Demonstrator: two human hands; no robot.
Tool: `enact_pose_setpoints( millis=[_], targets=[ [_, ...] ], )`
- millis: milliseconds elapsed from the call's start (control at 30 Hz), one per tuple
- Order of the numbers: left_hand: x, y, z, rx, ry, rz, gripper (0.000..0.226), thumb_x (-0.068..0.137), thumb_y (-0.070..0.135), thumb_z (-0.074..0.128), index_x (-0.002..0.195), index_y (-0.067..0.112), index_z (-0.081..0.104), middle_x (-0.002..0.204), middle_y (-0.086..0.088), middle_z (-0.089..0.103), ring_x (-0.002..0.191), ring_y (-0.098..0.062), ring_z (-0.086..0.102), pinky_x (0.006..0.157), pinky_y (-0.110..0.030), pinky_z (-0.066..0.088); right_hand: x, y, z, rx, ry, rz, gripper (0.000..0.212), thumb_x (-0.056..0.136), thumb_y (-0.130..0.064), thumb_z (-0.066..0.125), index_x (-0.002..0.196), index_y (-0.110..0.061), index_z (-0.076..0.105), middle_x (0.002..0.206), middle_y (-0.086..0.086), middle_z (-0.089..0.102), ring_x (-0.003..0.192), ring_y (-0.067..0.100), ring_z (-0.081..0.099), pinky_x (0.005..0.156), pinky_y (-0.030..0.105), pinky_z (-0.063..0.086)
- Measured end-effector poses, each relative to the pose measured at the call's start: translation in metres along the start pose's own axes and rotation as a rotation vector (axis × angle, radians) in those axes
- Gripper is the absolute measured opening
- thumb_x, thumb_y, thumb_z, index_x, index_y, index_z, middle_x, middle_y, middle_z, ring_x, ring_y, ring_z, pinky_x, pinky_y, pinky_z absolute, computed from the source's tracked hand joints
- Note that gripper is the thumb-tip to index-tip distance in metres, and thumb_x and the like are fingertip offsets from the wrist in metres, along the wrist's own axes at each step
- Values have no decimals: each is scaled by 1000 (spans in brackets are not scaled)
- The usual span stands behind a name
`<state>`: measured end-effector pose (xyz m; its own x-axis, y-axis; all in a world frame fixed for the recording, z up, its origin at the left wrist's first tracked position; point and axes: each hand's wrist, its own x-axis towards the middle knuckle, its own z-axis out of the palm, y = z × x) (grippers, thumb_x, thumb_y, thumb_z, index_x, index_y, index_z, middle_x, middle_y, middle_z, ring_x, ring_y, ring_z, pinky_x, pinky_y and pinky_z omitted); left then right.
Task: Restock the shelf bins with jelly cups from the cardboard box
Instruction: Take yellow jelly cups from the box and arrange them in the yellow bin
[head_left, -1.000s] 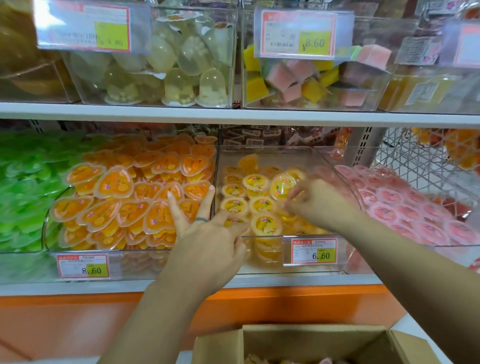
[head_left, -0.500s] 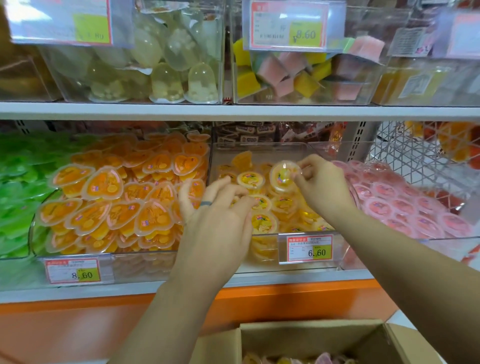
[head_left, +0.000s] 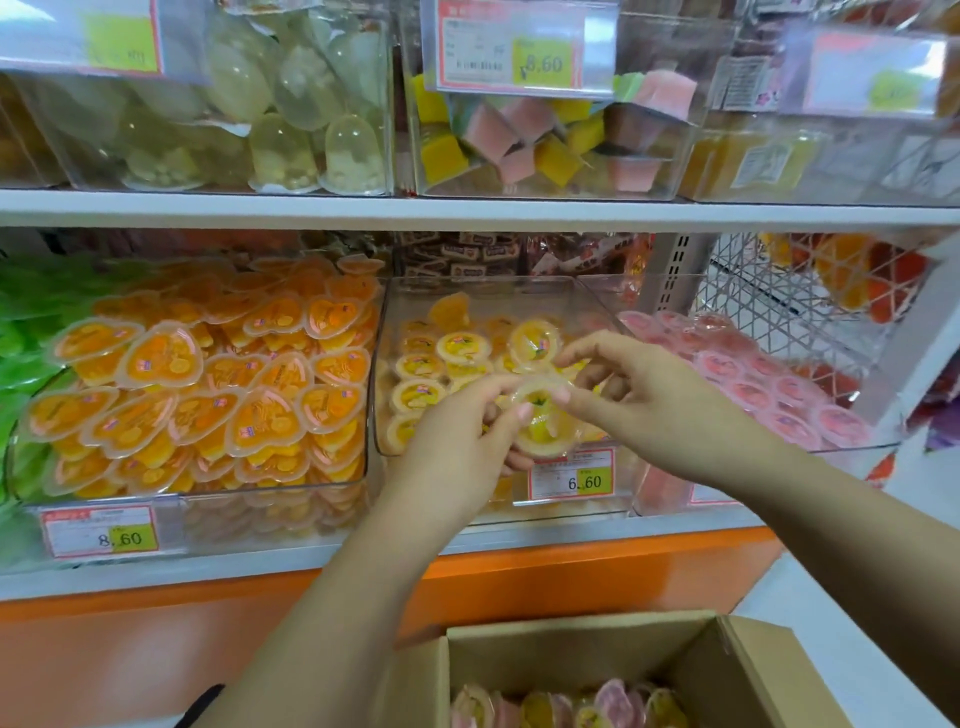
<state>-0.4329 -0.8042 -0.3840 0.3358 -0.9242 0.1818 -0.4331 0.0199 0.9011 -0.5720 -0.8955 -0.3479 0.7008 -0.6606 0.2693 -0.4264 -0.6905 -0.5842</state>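
Both hands meet over the front of the middle bin (head_left: 498, 293); the left hand (head_left: 457, 436) and the right hand (head_left: 644, 395) each pinch one yellow jelly cup (head_left: 543, 428) with curled fingers (head_left: 522, 413), just above the cups already inside. It would be best laid lid-up in a low gap near the front, one hand letting go first so it does not roll; this bin looks partly filled with round yellow cups; the neighbouring bin (head_left: 270, 506) is heaped with orange heart cups (head_left: 166, 364); the cardboard box (head_left: 571, 657) below holds more pink and yellow cups.
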Motion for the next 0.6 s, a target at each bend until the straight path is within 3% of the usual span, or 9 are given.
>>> enact_pose_setpoints(
  millis=[100,167,300,400,500,600],
  targets=[
    [-1,1,3,15,8,50,26,96,18,51,111,37,61,64,10,60,63,-3,67,65,-22,56,8,-5,-5,-112,-41,-71,2,84,-25,68,83,-25,67,56,-18,54,58,-9,52,56,10,38],
    [2,-4,4,29,74,76,30,95,20,53,112,44,59,74,11,65,73,-7,67,74,-32,57,18,0,-8,-64,-32,2,14,83,-21,70,71,-26,64,59,-15,59,53,-9,55,54,10,42],
    [9,-13,-8,500,211,167,37,97,18,48,130,32,55,118,8,64,109,-12,58,92,-32,47,33,18,-5,152,30,269,9,89,-13,64,85,-6,66,60,5,64,47,5,57,52,16,51],
    [9,-20,-15,888,107,164,42,95,13,44,127,37,55,125,13,60,113,-11,55,98,-29,34,37,27,10,110,-58,365,9,92,-8,58,87,-2,64,60,6,62,44,6,57,49,15,50],
    [4,-21,-15,954,32,137,43,95,13,38,124,39,55,130,19,54,114,-3,50,102,-27,19,38,27,17,68,-107,398,10,91,-7,58,86,-4,66,59,5,62,46,8,57,47,14,47],
    [2,-21,-18,944,-8,143,41,97,20,31,124,37,56,133,20,50,117,-1,47,107,-29,17,39,27,16,57,-142,417,13,89,-2,55,89,-4,68,58,5,61,50,11,58,52,16,49]
  ],
)
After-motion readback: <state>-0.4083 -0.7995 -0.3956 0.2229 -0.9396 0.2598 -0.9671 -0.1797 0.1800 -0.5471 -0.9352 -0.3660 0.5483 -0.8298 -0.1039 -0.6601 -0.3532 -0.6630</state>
